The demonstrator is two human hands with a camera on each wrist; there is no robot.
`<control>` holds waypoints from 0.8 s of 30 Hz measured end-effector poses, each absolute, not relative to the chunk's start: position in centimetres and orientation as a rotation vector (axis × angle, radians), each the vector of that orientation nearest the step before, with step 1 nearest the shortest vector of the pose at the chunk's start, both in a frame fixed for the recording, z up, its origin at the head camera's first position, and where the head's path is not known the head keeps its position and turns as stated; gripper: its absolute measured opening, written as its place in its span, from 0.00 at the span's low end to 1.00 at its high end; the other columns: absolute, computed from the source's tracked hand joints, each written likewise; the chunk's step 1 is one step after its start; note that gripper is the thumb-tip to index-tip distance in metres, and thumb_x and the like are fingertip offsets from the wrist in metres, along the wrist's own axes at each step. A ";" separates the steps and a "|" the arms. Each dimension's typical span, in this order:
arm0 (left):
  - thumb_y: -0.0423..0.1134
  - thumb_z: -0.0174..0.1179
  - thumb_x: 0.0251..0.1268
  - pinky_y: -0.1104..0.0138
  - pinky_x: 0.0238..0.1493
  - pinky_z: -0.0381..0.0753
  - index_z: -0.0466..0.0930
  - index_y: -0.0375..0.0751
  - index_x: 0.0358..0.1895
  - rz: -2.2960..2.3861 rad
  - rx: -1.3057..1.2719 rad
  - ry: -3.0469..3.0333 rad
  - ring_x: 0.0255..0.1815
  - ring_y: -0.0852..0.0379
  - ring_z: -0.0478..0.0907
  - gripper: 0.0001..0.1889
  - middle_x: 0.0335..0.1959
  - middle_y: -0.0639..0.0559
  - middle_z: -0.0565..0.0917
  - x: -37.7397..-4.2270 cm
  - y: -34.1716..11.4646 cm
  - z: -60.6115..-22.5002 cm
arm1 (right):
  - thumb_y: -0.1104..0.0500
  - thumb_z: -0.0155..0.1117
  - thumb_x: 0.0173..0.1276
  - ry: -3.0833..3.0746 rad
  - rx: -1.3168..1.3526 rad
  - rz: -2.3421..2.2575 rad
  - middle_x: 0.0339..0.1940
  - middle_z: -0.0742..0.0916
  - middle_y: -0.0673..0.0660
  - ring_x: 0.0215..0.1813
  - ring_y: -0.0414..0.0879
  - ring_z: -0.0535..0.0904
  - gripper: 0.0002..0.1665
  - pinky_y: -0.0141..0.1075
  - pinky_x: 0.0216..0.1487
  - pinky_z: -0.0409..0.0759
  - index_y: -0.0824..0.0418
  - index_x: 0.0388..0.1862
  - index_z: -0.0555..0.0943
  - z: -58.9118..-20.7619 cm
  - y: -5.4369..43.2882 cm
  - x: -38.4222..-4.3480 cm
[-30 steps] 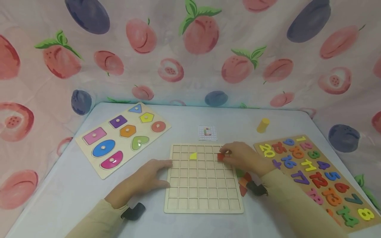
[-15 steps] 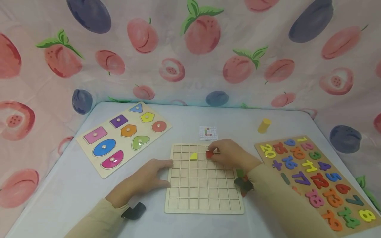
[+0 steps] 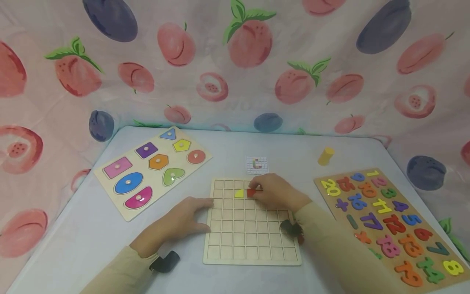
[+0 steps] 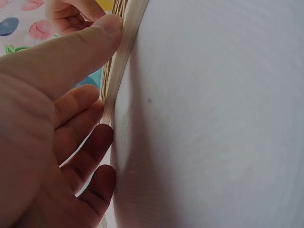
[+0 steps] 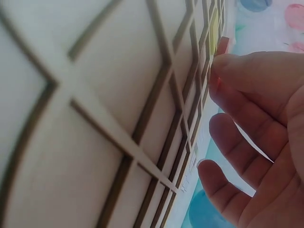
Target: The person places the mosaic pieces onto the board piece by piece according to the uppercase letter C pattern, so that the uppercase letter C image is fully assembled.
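My right hand (image 3: 273, 191) pinches a small red square tile (image 3: 251, 192) between thumb and forefinger over the upper part of a wooden grid board (image 3: 238, 237). Right beside that tile, on its left, a yellow quarter-round tile (image 3: 239, 193) lies in a cell. In the right wrist view the red tile (image 5: 223, 45) is tilted up against the grid. My left hand (image 3: 183, 218) rests at the board's left edge, its thumb and straight fingers touching the rim (image 4: 124, 52). Behind the board lies a small card (image 3: 256, 164) printed with a coloured pattern on a grid.
A shape puzzle board (image 3: 150, 175) with knobbed pieces lies at the left. To the right are a number puzzle board (image 3: 330, 208) and an upright yellow cylinder (image 3: 325, 156). Loose tiles by the grid's right edge are mostly hidden under my right wrist.
My right hand has carried the red tile leftward across the board, up to the yellow tile. The left hand has stayed in place.
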State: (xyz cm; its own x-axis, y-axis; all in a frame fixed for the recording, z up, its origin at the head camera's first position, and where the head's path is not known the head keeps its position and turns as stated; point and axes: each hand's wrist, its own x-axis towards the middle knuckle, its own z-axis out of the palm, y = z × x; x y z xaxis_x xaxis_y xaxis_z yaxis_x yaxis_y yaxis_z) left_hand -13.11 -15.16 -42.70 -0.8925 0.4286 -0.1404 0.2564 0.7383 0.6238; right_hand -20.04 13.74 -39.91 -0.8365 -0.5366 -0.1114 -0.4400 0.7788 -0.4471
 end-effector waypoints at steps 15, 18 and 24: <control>0.40 0.77 0.51 0.50 0.68 0.68 0.77 0.43 0.67 0.908 0.567 2.653 0.70 0.44 0.68 0.36 0.67 0.50 0.77 -13.1 -15.2 -42.6 | 0.62 0.65 0.65 2.762 -0.791 -0.577 0.42 0.88 0.47 0.43 0.44 0.80 0.12 0.41 0.50 0.78 0.58 0.48 0.86 -39.9 13.2 -19.9; 0.40 0.77 0.52 0.50 0.68 0.68 0.77 0.43 0.67 0.909 0.562 2.652 0.70 0.44 0.68 0.36 0.67 0.49 0.77 -13.1 -15.2 -42.5 | 0.61 0.65 0.65 2.765 -0.779 -0.573 0.42 0.88 0.47 0.43 0.44 0.80 0.13 0.41 0.49 0.78 0.58 0.49 0.86 -40.0 13.1 -19.9; 0.39 0.77 0.52 0.50 0.69 0.68 0.76 0.43 0.67 0.913 0.561 2.653 0.70 0.44 0.68 0.36 0.67 0.50 0.77 -13.0 -15.2 -42.5 | 0.62 0.64 0.65 2.767 -0.773 -0.573 0.44 0.88 0.49 0.45 0.45 0.81 0.15 0.43 0.52 0.79 0.59 0.50 0.86 -39.9 13.1 -19.9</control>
